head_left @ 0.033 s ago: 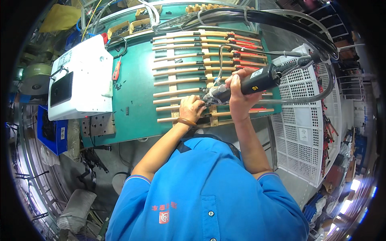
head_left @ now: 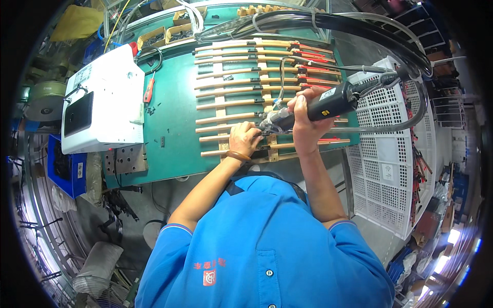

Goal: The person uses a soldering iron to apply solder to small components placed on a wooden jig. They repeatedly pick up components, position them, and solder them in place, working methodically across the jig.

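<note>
The green counter (head_left: 177, 110) lies under and past both hands. A white crate (head_left: 377, 115) stands to the right of the right hand, so a wide swing of that elbow could knock it. The white machine (head_left: 115, 110) sits well left of the left hand and looks safe from bumps.

The fat black hose (head_left: 349, 21) runs past the hands on the far side, then bends down on the right. It could pull on the tool if the right hand went too far.

The sticks (head_left: 208, 106) lie in a row, under the hands and beyond them, across two pale wood bars (head_left: 220, 97). A hard push could make one roll or slide – I can't see how they are held.

The right hand (head_left: 309, 126) grips the black driver (head_left: 336, 102), its nose pointing left and down. The left hand (head_left: 243, 137) has bent fingers on the near sticks; I can't tell if it pinches anything. The nose is just beside those fingers – if it slipped, it could poke them.

The red screwdriver (head_left: 149, 91) lies left of the left hand, past it. Tiny black bits (head_left: 162, 141) nearby could get brushed off by a sleeve or arm.
</note>
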The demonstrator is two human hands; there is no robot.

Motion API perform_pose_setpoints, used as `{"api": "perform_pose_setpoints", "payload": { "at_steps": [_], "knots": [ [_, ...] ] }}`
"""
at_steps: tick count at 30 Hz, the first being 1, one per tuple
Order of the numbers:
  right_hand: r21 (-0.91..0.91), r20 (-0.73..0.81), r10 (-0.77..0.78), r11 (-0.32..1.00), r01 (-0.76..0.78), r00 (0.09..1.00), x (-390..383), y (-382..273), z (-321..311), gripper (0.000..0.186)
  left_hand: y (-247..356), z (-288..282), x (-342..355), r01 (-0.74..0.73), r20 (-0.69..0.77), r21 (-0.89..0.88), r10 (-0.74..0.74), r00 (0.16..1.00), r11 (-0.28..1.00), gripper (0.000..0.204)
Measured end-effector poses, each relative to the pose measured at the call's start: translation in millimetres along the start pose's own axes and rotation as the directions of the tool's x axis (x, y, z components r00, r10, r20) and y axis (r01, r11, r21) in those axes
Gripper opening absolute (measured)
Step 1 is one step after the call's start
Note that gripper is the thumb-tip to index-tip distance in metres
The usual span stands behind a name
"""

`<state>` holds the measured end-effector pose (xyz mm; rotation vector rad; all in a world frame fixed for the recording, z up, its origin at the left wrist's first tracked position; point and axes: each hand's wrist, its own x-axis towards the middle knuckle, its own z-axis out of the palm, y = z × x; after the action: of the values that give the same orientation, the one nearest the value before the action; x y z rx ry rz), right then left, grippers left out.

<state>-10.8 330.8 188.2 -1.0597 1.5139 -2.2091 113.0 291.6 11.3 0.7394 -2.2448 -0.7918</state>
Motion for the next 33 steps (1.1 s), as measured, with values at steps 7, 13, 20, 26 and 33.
{"api": "perform_pose_setpoints", "payload": {
  "at_steps": [7,13,20,26,33],
  "knots": [
    [0.041,-0.012,-0.005,0.999,0.005,1.000,-1.5,0.1,1.7,0.032,3.4,-2.4,1.1,-0.019,-0.017,-0.005,0.019,1.000,1.000,0.019],
    [0.027,-0.009,0.003,1.000,-0.003,1.000,-5.8,0.9,2.0,0.028,2.0,-2.8,-0.4,-0.014,0.007,-0.005,0.014,1.000,1.000,0.019],
    [0.022,-0.021,-0.005,1.000,0.006,1.000,-7.7,4.6,2.8,0.027,0.8,-0.6,-2.4,-0.007,-0.021,0.018,0.007,1.000,1.000,0.019],
    [0.031,0.016,0.000,1.000,-0.001,1.000,-10.8,3.2,6.0,0.027,-7.8,-10.9,-5.6,-0.036,0.009,0.092,0.036,0.999,0.995,0.018],
    [0.016,0.037,-0.002,1.000,0.002,0.999,-17.9,12.1,7.0,0.029,-16.0,-9.4,-6.6,-0.020,0.000,-0.036,0.020,1.000,0.999,0.018]
  ]
}}
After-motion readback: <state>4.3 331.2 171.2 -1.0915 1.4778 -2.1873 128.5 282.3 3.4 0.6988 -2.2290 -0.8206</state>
